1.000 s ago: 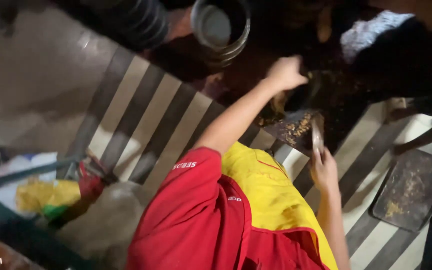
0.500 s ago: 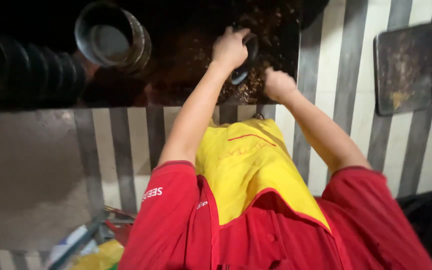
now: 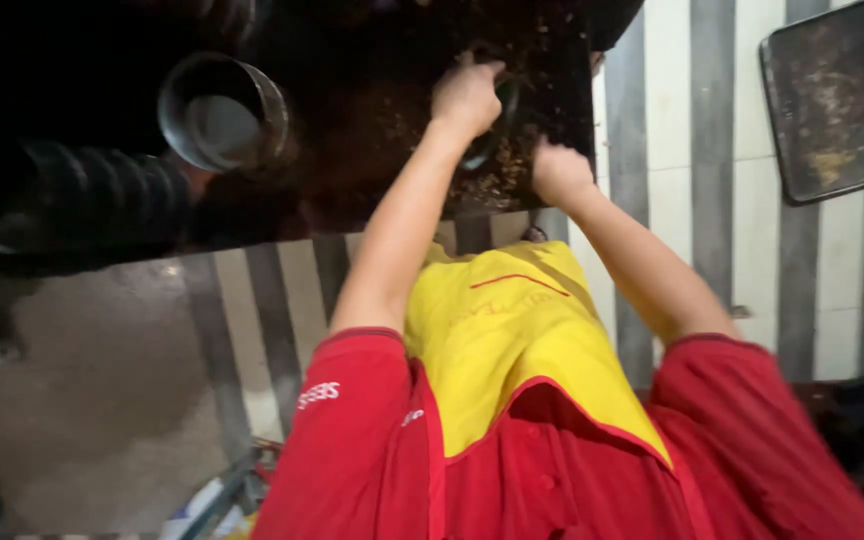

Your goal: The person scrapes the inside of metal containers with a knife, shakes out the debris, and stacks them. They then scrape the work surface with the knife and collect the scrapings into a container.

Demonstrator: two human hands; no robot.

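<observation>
My left grip (image 3: 467, 97) closes over a dark round thing (image 3: 497, 120), but my knuckles cover most of it and I cannot tell what it is. My right grip (image 3: 560, 172) is a blurred fist; whether it holds anything is unclear. The dark surface (image 3: 372, 150) fades into shadow leftward. The flat tray (image 3: 832, 100) is cut by the right edge.
</observation>
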